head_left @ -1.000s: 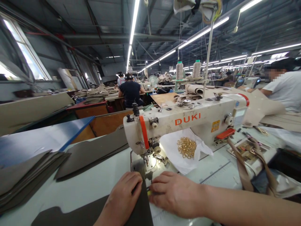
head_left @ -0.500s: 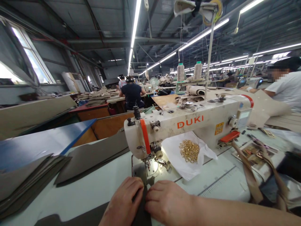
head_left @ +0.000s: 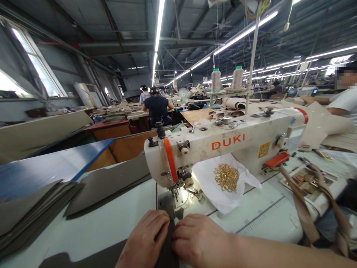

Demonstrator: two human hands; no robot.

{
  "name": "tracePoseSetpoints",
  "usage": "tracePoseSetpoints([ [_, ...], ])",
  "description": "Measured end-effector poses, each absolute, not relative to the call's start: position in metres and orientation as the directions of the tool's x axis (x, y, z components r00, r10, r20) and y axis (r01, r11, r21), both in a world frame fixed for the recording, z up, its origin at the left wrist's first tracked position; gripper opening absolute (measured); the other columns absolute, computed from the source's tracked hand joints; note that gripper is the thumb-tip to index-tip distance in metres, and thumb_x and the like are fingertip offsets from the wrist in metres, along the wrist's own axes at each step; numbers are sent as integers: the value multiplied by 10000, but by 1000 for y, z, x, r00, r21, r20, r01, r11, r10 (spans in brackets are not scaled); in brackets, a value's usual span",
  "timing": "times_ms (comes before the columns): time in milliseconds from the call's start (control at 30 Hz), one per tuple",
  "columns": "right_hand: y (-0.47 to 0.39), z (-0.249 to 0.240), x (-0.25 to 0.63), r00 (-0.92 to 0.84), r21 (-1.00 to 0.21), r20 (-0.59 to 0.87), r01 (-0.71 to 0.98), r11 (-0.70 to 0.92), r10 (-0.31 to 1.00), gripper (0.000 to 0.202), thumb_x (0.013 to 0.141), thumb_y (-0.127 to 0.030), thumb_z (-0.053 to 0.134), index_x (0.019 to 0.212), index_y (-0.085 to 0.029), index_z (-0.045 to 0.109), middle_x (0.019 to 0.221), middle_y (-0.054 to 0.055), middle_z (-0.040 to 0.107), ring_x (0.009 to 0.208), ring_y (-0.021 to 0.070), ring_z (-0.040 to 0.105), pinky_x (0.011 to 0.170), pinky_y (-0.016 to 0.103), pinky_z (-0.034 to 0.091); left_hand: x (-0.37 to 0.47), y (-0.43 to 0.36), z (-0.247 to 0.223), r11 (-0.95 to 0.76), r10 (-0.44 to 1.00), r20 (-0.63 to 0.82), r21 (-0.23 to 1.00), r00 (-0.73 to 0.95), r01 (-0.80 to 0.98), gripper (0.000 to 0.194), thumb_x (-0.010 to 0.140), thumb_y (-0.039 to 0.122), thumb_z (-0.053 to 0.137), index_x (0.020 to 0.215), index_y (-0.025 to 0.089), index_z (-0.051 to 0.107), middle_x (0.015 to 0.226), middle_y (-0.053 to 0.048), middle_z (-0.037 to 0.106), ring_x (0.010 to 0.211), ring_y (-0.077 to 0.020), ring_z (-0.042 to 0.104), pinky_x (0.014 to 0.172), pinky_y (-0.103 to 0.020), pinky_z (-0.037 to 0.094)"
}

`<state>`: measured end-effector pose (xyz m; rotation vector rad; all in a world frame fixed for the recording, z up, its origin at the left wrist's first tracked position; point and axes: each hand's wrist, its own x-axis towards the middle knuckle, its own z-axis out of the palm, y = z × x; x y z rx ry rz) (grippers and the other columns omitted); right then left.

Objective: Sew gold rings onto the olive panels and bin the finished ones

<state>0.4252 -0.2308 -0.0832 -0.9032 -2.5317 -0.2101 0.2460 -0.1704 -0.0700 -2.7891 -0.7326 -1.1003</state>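
Note:
A white sewing machine (head_left: 195, 149) marked DUKI stands in front of me. Close before its presser foot (head_left: 176, 190), my left hand (head_left: 145, 238) has its fingers closed on the edge of a dark grey-brown sheet piece (head_left: 169, 255). My right hand (head_left: 199, 240) holds the same piece from the other side, fingers curled down and close together. Between the hands the sheet runs toward the needle area; its lower-left part lies flat under my left forearm. Fingertips are partly hidden. Small gold rings (head_left: 226, 177) lie heaped on white paper (head_left: 203, 172) beside the needle.
Dark flat pieces (head_left: 111, 186) lie left of the machine, with another stack (head_left: 30, 212) nearer. Brown straps (head_left: 302, 212) hang over a small tray (head_left: 290, 186) at right. Thread cones (head_left: 216, 80) stand behind. One person (head_left: 157, 108) sits ahead, another (head_left: 344, 98) at right.
My view has shifted slightly, so the machine's right end sits further right. Both hands stay on the sheet in nearly the same place. The person at right has shifted toward the frame's edge.

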Motion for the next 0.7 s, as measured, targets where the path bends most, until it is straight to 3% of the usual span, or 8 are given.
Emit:
tracePoseSetpoints([
  [333,-232,-87,424,-673,-35,452,643,765,586,136,910,-225,493,811,-172,570,855,22,630,804,168,539,741,293,428,248,-169,-71,-892,396,660,111,638,439,190,875,143,432,779,224,575,732,4,660,679,-149,634,642,-252,533],
  [533,-233,-76,423,-588,-122,449,706,698,673,111,894,-230,517,905,-150,594,960,47,642,926,183,542,895,287,418,248,-171,-70,-886,409,640,109,651,451,200,859,118,426,766,211,577,724,-5,653,670,-159,627,626,-272,540],
  [700,-233,-68,423,-588,-118,420,720,684,692,152,904,-208,478,972,-130,589,995,70,637,960,197,529,936,304,405,248,-171,-71,-881,424,632,123,648,457,210,847,97,421,757,202,580,720,-12,647,663,-168,621,612,-288,546],
])
